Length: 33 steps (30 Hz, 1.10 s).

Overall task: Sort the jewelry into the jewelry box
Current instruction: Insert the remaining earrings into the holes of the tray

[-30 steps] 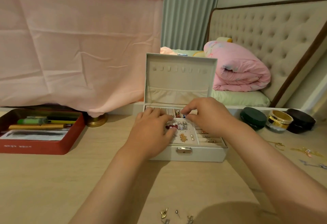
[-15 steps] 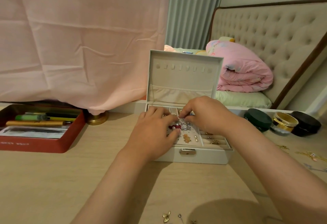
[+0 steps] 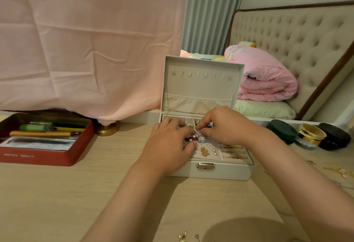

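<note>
The jewelry box (image 3: 210, 171) stands open on the tabletop (image 3: 76, 194), lid upright. A silvery piece (image 3: 201, 138) lies on its middle tray, its upper end pinched between the narrowed fingers (image 3: 203, 127) of the right hand (image 3: 224, 125). The left hand (image 3: 170, 144) arches palm-down over the tray's left side, fingertips at the same piece; whether they grip it I cannot tell

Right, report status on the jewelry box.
Right hand pinches silver piece over jewelry box, lid up. Left hand at it too, grip unclear. Loose jewelry on table, nothing blocking.
</note>
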### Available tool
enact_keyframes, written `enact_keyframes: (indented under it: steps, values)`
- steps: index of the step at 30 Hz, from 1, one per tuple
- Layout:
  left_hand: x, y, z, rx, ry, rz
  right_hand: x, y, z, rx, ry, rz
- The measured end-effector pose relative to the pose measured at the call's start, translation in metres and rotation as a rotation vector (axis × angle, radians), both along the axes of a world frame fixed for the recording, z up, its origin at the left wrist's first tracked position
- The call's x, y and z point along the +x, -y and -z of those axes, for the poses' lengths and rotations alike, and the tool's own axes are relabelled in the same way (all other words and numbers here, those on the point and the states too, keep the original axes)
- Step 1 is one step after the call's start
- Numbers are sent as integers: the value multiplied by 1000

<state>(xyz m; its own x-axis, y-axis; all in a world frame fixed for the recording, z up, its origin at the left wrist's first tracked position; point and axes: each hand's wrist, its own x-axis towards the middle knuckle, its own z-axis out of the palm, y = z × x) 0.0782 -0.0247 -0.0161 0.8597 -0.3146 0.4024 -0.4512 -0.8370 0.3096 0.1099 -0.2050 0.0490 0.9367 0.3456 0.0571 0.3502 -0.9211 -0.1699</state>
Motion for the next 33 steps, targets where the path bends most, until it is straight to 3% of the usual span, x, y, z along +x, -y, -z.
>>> enact_keyframes:
  steps: [6,9,12,15,21,29,33]
  values:
    - [1,0,1,-8,-4,6,-1,-1,2,80,-40,29]
    - [2,0,-1,-73,11,-2,-3,3,4,248,-7,62]
    - [3,3,-11,-352,13,-30,-13,4,0,531,69,27]
    - [4,5,-20,-714,-158,-16,-26,-3,-3,711,84,-41]
    - [4,5,-25,-1017,-318,93,-28,-9,2,913,95,-29]
    - [1,12,-26,-1060,-279,107,-28,-3,-3,960,-16,-35]
    - [3,12,-22,-984,-275,82,-24,0,-1,931,-34,-14]
